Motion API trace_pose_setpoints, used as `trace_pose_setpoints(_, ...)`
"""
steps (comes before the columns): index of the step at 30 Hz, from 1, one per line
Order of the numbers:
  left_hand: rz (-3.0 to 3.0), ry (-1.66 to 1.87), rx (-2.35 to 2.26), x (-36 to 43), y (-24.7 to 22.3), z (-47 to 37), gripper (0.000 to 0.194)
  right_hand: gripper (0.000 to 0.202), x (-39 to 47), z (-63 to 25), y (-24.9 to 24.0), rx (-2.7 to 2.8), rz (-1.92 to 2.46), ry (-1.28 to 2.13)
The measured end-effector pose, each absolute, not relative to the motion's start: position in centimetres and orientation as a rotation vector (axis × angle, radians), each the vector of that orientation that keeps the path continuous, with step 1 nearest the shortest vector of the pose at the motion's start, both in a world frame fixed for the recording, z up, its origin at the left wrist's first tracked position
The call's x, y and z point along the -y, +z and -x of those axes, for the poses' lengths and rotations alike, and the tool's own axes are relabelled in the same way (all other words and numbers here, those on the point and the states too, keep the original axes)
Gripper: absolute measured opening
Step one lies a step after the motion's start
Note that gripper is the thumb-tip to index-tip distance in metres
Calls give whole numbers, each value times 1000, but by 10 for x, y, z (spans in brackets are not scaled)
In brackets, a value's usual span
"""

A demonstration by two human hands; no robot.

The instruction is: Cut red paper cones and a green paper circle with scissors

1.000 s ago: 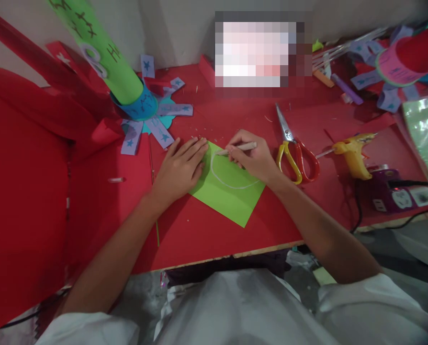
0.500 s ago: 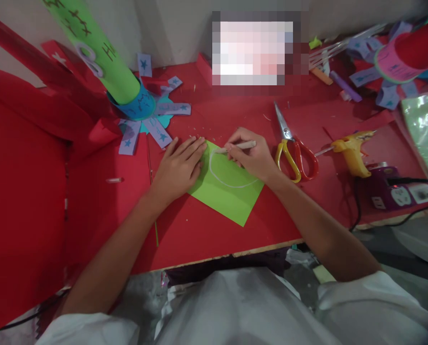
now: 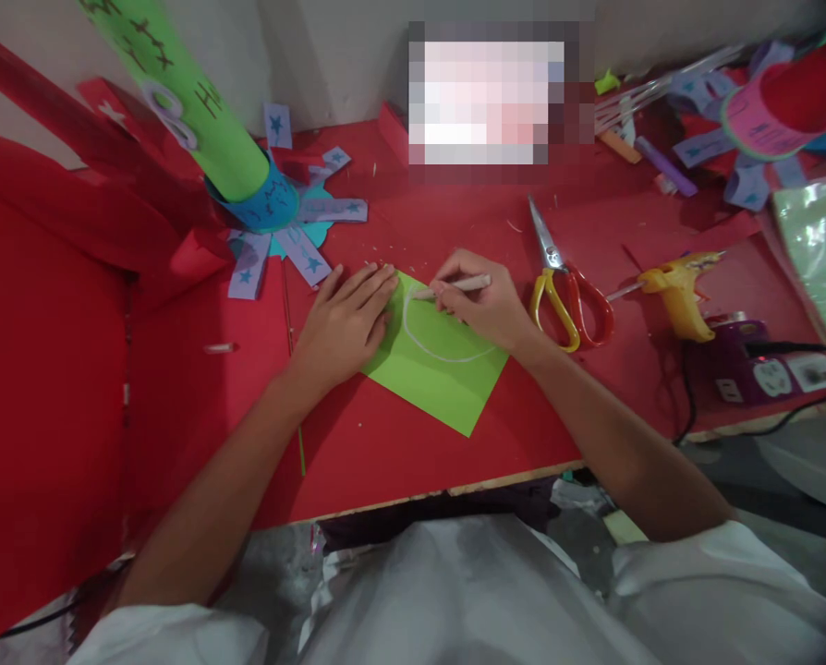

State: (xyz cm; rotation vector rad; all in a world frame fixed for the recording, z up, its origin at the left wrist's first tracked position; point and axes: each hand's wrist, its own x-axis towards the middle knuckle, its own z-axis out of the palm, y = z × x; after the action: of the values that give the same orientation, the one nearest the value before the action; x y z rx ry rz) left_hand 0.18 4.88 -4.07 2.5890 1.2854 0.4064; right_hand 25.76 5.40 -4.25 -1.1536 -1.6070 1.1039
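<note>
A sheet of bright green paper lies aslant on the red tabletop. Flat on its left edge rests my left hand, fingers stretched out. My right hand pinches a whitish crayon-like stick, its exact kind unclear, with the tip at the paper's upper left part. A pale curved line runs round on the green sheet; my right hand hides part of it. Just right of that hand lie scissors with one yellow and one red handle, blades pointing away.
A green paper tube with a blue base and lilac strips stands at left. A yellow glue gun lies at right by a purple power box with cords. A pink-and-red paper piece is at far right.
My right hand and the whitish stick have shifted slightly left and down at the top of the curved line. My left hand stays in place on the paper.
</note>
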Motion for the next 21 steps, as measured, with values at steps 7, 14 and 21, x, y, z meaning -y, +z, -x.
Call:
trace_pose_setpoints(7,-2577,420,-1287,-49,-41,-2,57,30,-54,-258,-43,1547,1256,957)
trace_pose_setpoints(14,-2641,308,-1305,-47,-35,-3,52,21,-54,-259,-43,1595,1163,1086)
trace_pose_setpoints(21,-2617,410,-1302,-49,-41,-2,54,34,-56,-258,-47,1356,1137,951)
